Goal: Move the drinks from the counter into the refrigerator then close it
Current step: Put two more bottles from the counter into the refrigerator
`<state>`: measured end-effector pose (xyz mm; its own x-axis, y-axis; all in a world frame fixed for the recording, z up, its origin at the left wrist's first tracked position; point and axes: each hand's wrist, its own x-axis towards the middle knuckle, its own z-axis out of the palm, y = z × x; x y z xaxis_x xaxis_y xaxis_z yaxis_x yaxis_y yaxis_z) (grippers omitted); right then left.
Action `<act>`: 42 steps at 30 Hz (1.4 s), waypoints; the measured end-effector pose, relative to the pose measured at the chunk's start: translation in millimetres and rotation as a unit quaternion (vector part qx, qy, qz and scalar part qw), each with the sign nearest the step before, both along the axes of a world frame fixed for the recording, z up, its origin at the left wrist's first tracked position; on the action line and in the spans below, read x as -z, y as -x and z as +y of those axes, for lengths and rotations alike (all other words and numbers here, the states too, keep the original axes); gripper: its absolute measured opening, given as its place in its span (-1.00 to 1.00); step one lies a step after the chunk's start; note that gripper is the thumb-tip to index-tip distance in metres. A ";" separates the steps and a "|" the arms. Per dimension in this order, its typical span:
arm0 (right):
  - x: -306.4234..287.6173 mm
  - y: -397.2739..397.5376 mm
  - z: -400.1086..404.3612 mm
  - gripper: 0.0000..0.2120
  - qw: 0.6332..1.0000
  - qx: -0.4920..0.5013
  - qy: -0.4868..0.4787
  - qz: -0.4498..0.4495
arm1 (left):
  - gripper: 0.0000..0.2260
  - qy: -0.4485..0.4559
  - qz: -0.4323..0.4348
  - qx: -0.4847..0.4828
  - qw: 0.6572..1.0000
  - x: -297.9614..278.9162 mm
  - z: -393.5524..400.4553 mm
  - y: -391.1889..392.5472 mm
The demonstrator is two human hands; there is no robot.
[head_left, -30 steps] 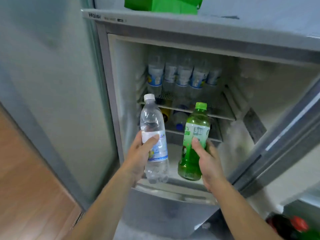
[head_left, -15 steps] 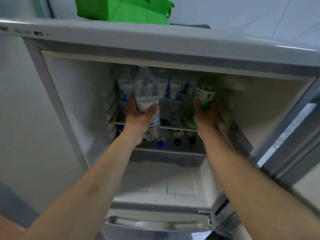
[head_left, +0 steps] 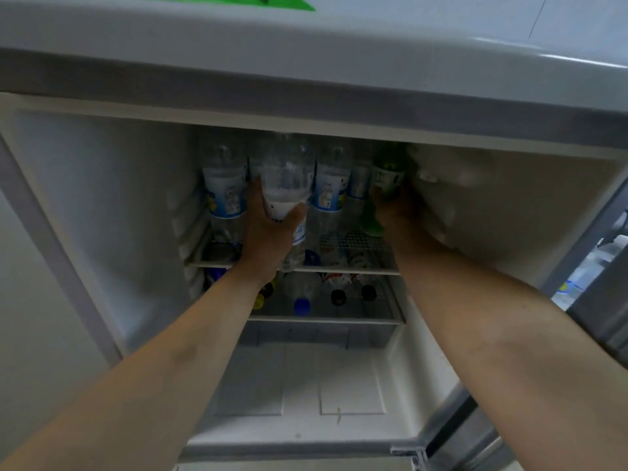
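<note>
Both my arms reach deep into the open refrigerator [head_left: 102, 205]. My left hand [head_left: 268, 239] grips a clear water bottle [head_left: 287, 185] upright over the front of the top wire shelf [head_left: 360, 268]. My right hand [head_left: 394, 209] holds a green bottle [head_left: 387, 175] at the right end of that shelf, near the inner side wall. Several clear water bottles with blue-and-white labels [head_left: 226, 195] stand in a row at the back of the shelf. The tops of the bottles are hidden by the upper edge of the opening.
The lower shelf holds several bottles lying with caps forward, one blue [head_left: 301, 305] and two black [head_left: 338, 297]. The white floor of the compartment [head_left: 306, 396] lies below. The open door [head_left: 605, 300] stands at the right. A green bag [head_left: 244, 1] sits on top.
Both hands have pushed their bottles further into the refrigerator, up to the top shelf. The view has moved closer and lower under the top edge.
</note>
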<state>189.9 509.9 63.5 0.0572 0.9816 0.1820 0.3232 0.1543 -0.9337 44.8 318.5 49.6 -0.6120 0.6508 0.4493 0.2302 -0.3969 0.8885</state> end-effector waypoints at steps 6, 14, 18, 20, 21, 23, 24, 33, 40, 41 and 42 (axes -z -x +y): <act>17.8 5.0 6.5 -0.57 0.997 -0.008 -0.014 -0.070 | -0.37 0.008 0.018 0.010 1.000 1.6 14.3 4.2; 8.1 8.0 19.0 -0.42 0.996 -0.008 0.035 -0.080 | -0.41 0.015 0.037 0.012 0.999 5.8 19.4 9.2; 14.9 5.0 12.4 -0.47 0.996 0.008 0.036 -0.085 | -0.33 0.105 0.077 0.009 0.991 11.3 15.4 15.2; 19.1 4.0 5.1 -0.50 0.996 0.016 0.025 -0.082 | -0.26 0.147 0.089 0.008 0.985 10.1 14.8 18.3; 20.8 4.0 0.8 -0.51 0.996 0.019 0.022 -0.080 | -0.26 0.155 0.096 0.005 0.983 8.5 15.9 19.5; 23.7 4.2 -8.3 -0.46 0.996 0.023 0.024 -0.077 | -0.26 0.154 0.114 0.001 0.981 4.4 18.4 17.8; 23.8 5.0 -14.0 -0.44 0.997 0.024 0.023 -0.068 | -0.28 0.151 0.123 -0.001 0.981 3.1 19.3 15.2; 3.6 -13.0 -98.9 -0.74 0.947 -0.267 0.075 0.159 | -0.38 0.089 0.127 0.068 0.986 2.6 42.6 -28.4; 6.9 -11.9 -85.5 -0.45 0.971 -0.234 -0.012 0.051 | -0.22 0.148 0.219 0.169 0.950 7.3 52.8 -31.4; 8.1 -11.0 -80.2 -0.47 0.976 -0.211 -0.019 0.045 | -0.21 0.178 0.217 0.167 0.945 10.2 51.2 -27.5; 9.6 -9.8 -75.3 -0.47 0.982 -0.180 -0.021 0.042 | -0.24 0.203 0.216 0.151 0.943 13.5 48.9 -23.1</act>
